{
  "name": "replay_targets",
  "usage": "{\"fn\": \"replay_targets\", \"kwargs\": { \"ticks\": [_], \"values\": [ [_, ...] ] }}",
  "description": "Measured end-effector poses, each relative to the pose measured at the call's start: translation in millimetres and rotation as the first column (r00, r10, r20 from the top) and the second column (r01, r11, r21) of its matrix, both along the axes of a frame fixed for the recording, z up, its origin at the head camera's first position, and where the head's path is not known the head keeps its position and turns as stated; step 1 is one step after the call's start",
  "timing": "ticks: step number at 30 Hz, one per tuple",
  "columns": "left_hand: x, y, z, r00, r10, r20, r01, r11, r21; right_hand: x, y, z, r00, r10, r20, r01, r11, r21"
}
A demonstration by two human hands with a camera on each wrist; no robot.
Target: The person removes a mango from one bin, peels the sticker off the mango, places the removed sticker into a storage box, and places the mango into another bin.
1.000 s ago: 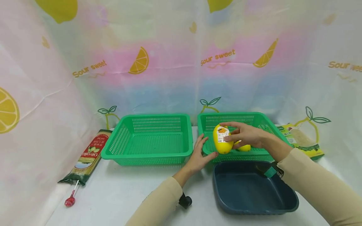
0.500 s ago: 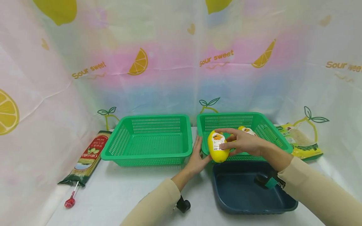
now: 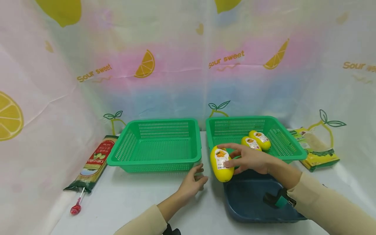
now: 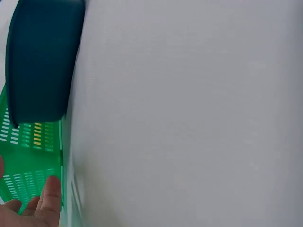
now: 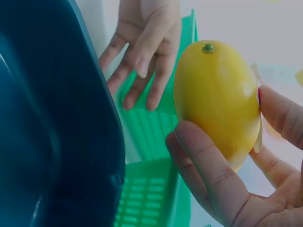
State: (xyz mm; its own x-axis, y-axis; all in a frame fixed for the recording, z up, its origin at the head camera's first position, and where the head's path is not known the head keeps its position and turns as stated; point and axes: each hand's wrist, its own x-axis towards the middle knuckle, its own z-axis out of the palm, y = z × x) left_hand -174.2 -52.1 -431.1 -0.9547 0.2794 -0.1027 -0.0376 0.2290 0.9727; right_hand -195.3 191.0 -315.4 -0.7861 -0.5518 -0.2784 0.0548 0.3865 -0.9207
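Observation:
In the head view my right hand (image 3: 254,160) holds a yellow mango (image 3: 221,168) with a white fruit-picture label, above the left rear corner of the dark blue basin (image 3: 252,199). Fingers and thumb pinch its sides; the right wrist view shows the mango (image 5: 215,94) with its green stem end. Beside it, my left hand (image 3: 191,185) is loosely bent over the table and holds nothing. Two similar labelled mangoes (image 3: 251,143) lie in the right green basket (image 3: 217,124), partly behind my right hand.
A left green basket (image 3: 164,150) stands beside the right one. A red noodle packet (image 3: 95,160) and a red lollipop (image 3: 75,209) lie at the far left. A yellow packet (image 3: 318,148) lies right of the baskets. A printed curtain (image 3: 176,94) hangs behind.
My right hand has brought the mango out of the right basket, towards me and to the left. My left hand has drawn back from that basket's edge, down and left.

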Motion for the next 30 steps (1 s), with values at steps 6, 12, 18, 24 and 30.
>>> {"fn": "replay_targets", "kwargs": {
  "ticks": [6, 12, 18, 24, 30],
  "values": [
    [14.4, -18, 3.8, 1.0, -0.005, 0.015, 0.005, 1.0, -0.006, 5.4, -8, -10.3, 0.999, 0.028, 0.042, -0.027, 0.999, -0.04],
    [27.3, -28, 7.2, 0.998, 0.002, 0.063, -0.002, 1.0, 0.01, 11.4, -17, -21.0, 0.996, 0.064, 0.056, -0.06, 0.996, -0.066],
    [38.3, -34, 9.8, 0.995, 0.039, 0.089, -0.041, 0.999, 0.025, 16.5, -27, -27.8, 0.995, 0.093, 0.045, -0.09, 0.994, -0.065],
    [43.1, -42, 6.4, 0.992, 0.086, 0.092, -0.085, 0.996, -0.013, 21.0, -38, -37.5, 0.995, 0.08, 0.058, -0.076, 0.994, -0.072],
    [46.5, -50, 3.5, 0.986, 0.142, 0.087, -0.134, 0.987, -0.086, 26.0, -51, -50.4, 0.996, 0.061, 0.059, -0.058, 0.997, -0.058]
  ]
}}
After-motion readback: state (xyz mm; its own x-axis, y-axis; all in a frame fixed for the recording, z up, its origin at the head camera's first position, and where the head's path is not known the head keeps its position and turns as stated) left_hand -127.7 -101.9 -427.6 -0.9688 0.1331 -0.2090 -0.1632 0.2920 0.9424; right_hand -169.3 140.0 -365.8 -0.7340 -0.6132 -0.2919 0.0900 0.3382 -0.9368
